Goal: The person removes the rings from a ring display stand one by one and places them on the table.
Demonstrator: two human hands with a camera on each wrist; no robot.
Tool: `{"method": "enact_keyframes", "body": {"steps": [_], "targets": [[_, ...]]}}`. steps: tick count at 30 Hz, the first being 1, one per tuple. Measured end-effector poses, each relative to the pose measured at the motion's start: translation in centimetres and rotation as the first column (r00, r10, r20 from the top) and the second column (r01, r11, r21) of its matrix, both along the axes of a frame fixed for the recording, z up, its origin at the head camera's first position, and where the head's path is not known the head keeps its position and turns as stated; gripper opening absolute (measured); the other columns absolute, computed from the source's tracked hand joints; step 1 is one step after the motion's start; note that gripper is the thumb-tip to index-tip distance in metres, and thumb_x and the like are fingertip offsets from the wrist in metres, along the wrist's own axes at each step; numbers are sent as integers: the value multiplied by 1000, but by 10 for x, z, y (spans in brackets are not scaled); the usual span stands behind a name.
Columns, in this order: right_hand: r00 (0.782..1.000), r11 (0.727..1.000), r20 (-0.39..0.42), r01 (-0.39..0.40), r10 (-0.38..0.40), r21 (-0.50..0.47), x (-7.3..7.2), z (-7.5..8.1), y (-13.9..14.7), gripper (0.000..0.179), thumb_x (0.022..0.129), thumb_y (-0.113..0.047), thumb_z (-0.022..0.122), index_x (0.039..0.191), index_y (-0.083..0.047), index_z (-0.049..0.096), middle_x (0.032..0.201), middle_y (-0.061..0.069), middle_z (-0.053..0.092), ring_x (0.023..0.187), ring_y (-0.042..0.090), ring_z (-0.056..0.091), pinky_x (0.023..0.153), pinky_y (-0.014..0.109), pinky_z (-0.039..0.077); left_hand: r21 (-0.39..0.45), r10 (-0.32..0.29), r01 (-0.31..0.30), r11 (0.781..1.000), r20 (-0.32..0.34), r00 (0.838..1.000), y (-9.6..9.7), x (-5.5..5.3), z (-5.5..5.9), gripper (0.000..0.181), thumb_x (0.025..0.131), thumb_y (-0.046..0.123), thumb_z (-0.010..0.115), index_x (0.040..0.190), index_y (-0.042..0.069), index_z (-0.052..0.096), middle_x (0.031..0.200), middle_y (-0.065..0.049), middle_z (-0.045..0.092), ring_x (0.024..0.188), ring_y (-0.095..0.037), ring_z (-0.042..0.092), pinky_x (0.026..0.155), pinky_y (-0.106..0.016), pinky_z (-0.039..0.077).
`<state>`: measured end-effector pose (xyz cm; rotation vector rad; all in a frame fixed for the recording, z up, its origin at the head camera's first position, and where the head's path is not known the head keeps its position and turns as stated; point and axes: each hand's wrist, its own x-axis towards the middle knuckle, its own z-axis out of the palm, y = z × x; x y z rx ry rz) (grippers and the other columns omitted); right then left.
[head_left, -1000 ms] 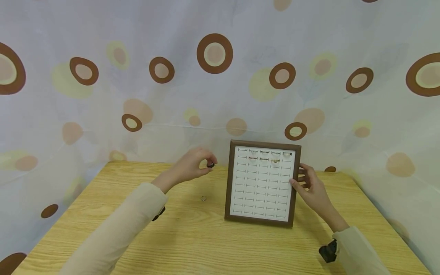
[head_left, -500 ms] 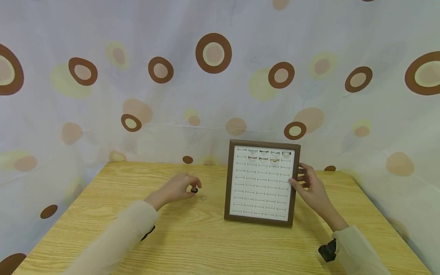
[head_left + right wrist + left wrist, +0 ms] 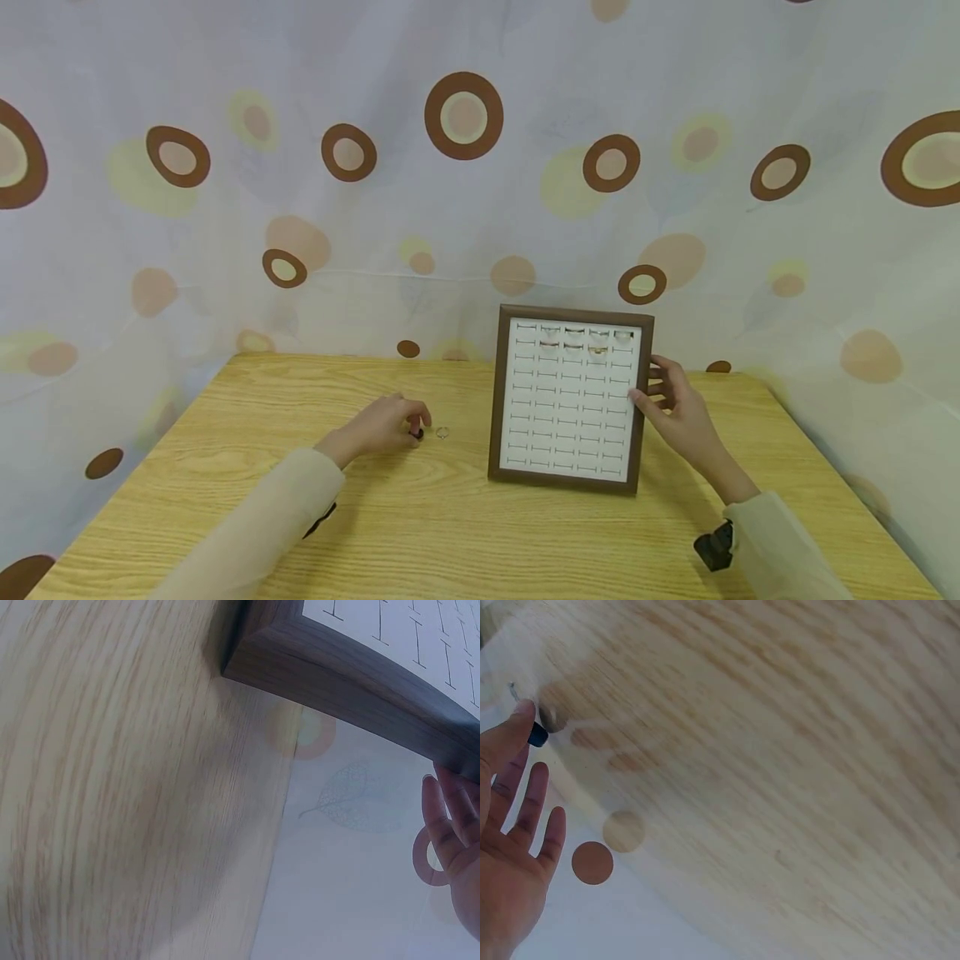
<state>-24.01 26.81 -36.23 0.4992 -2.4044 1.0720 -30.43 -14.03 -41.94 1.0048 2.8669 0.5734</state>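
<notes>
The left hand (image 3: 378,425) reaches forward, low over the worktop (image 3: 420,533), pinching one black ring (image 3: 417,433) between thumb and forefinger; in the left wrist view its other three fingers extend loosely, apart from the ring. The right hand (image 3: 678,412) grips the frame (image 3: 495,400) by the side nearest it, thumb on the front edge, fingers round behind. Both forearms come in from the near side, in beige cloth sleeves (image 3: 247,525), a black device (image 3: 716,546) at each wrist.

One loose ring (image 3: 442,432), thin and silvery, lies just to the right of the left fingertips, between that hand and the frame. Seven rings (image 3: 597,350) sit in the frame, at the far end of the panel from the person: four in the top row, three in the second. The white panel (image 3: 566,417) has narrow H-shaped slots in five columns; the frame is rectangular, dark brown and wood-grained. The worktop under both hands is pale yellow, streaked wood grain. Beyond them hangs a creased whitish cloth (image 3: 480,217) printed with brown, peach and yellow rounds.
</notes>
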Motion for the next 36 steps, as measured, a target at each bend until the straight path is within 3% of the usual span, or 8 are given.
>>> {"method": "enact_keyframes", "body": {"steps": [4, 10, 14, 20, 23, 30, 36], "targets": [[1000, 1000, 5, 3, -3, 2, 0, 0, 0, 54, 86, -1, 58, 132, 8, 32, 112, 22, 54, 87, -6, 50, 68, 14, 44, 8, -10, 10, 1000, 5, 1000, -2, 0, -2, 26, 78, 11, 71, 103, 13, 63, 84, 3, 62, 84, -16, 54, 80, -38, 44], [1000, 1000, 0, 11, -11, 9, -1, 0, -1, 54, 86, 0, 58, 132, 8, 32, 112, 23, 54, 87, -6, 50, 68, 14, 44, 28, -43, 43, 999, 2, 999, -5, -2, -5, 26, 79, 8, 69, 104, 11, 62, 82, 3, 63, 83, -18, 56, 102, -50, 32], [1000, 1000, -2, 11, -10, 10, -1, 0, -1, 54, 86, -1, 58, 132, 8, 32, 112, 22, 54, 87, -7, 50, 68, 15, 44, 31, -47, 47, 998, 5, 999, -6, -3, -6, 25, 79, 8, 68, 103, 11, 61, 81, 3, 64, 84, -18, 57, 106, -54, 25], [1000, 1000, -8, 5, -5, 3, -1, -1, 0, 53, 85, 0, 58, 131, 9, 32, 111, 23, 54, 86, -8, 50, 67, 14, 44, 8, 3, -4, 1000, 15, 1000, -4, -4, -2, 27, 80, 17, 69, 106, 16, 61, 82, 9, 61, 85, -14, 54, 90, -42, 41], [1000, 1000, -10, 5, -5, 2, -1, -1, 0, 53, 85, 1, 58, 131, 9, 32, 111, 23, 54, 86, -8, 50, 67, 14, 43, 8, -4, 4, 1000, -13, 1000, 0, -5, 4, 27, 81, 18, 68, 107, 15, 61, 82, 10, 61, 86, -16, 57, 80, -38, 44], [1000, 1000, -9, 0, 0, -5, -1, -1, 1, 53, 85, 1, 58, 131, 9, 33, 111, 23, 54, 86, -7, 50, 67, 14, 44, 38, -58, 62, 997, -116, 992, 10, -8, 28, 29, 81, 20, 68, 107, 11, 61, 87, 2, 62, 88, -20, 60, 75, -35, 46], [1000, 1000, -7, 4, -4, 2, -2, -2, 1, 53, 86, -1, 58, 132, 7, 33, 113, 22, 54, 87, -6, 51, 67, 14, 44, 31, -92, 104, 994, -270, 959, 22, -7, 54, 27, 81, 23, 68, 105, 13, 61, 90, 2, 62, 85, -13, 58, 75, -32, 47]]}}
